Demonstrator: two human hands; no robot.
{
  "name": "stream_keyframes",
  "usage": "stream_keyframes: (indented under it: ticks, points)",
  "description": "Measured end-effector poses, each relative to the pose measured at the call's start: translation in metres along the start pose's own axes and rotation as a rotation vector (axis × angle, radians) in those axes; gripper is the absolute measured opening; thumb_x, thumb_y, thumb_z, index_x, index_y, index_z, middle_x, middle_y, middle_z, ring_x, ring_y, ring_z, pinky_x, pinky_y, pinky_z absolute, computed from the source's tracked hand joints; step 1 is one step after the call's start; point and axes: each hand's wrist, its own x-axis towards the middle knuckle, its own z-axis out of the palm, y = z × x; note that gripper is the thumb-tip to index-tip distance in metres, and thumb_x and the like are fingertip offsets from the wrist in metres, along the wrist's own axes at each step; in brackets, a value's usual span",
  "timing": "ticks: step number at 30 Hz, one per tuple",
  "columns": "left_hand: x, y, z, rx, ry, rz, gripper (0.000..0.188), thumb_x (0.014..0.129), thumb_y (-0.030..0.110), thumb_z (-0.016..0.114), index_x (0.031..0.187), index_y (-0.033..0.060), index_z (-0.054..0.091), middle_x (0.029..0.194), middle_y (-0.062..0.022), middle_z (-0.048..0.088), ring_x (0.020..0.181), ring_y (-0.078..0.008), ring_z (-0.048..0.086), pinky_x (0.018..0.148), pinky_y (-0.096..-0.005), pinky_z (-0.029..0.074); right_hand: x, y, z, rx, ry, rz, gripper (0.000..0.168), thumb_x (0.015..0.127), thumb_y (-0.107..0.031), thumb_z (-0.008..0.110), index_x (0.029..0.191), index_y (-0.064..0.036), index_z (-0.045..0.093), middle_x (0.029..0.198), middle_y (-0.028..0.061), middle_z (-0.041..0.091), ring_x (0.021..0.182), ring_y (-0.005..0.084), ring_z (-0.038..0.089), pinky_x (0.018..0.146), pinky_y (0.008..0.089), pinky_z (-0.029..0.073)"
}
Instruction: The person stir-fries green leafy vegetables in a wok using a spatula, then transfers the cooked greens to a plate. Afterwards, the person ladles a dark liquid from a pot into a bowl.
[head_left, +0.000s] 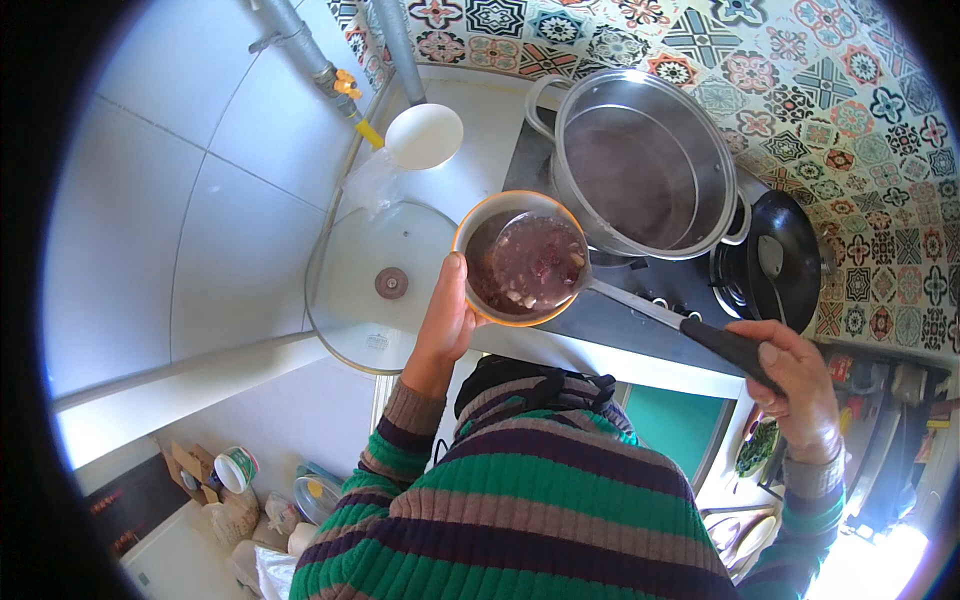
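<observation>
An orange-rimmed bowl of reddish-brown porridge is gripped at its left side by my left hand. My right hand grasps the black handle of a metal ladle. The ladle's head lies over the bowl, full of porridge with dark red pieces and pale bits. Behind and to the right stands a large steel pot, lidless, with similar porridge inside and steam above it. A glass pot lid with a round knob lies left of the bowl.
A white bowl stands by a clear plastic bag and a gas pipe with a yellow valve. On the right of the black gas hob sits a dark wok holding a metal spatula or spoon. Patterned tiles line the back wall.
</observation>
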Motion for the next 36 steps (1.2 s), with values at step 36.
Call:
stream_keyframes:
  ticks: [36]
  points:
    - [-0.002,0.007,0.007,-0.037,0.045,0.116,0.049,0.098,0.045,0.033,0.124,0.0038,0.034,0.122,-0.0124,0.047,0.109,-0.0225,0.056,0.083,-0.0424,0.054,-0.009,0.071,0.038,-0.868,0.203,-0.934,0.042,0.071,-0.001,0.067,0.112,0.000,0.058,0.063,0.0104,0.055,0.051,0.0221,0.056,0.049,0.0311,0.044]
